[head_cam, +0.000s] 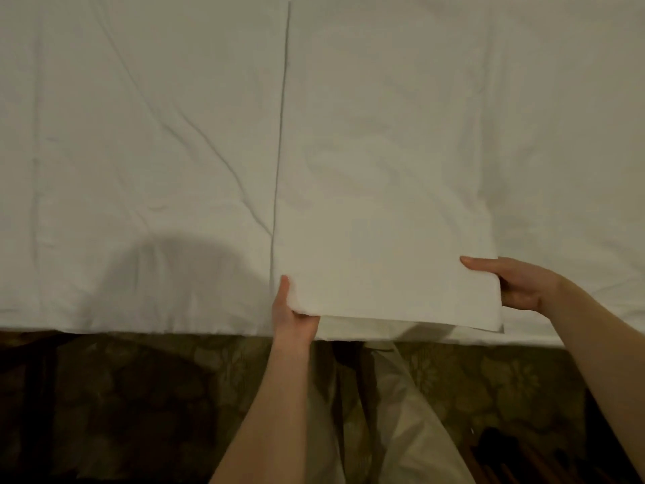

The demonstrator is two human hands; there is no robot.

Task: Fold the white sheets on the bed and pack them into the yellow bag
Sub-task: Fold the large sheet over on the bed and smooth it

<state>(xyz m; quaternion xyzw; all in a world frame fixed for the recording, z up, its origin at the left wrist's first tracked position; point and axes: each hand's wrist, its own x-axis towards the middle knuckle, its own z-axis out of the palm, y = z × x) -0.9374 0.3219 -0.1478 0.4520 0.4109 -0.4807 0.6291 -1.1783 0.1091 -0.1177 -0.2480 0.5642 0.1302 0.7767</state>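
White folded sheet (384, 239) lies on the bed (139, 134) near its edge, soft, light and floppy, so keep your left hand (295, 319) and right hand (520, 286) pinching its 2 near corners.

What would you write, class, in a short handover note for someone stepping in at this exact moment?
Left hand grips the near left corner of the folded white cotton sheet. Right hand pinches its near right edge.
The sheet lies on the white-covered bed, at its near edge.
Done: the sheet is partly folded into a long panel.
Left: finish folding and pack it. The yellow bag is not in view.
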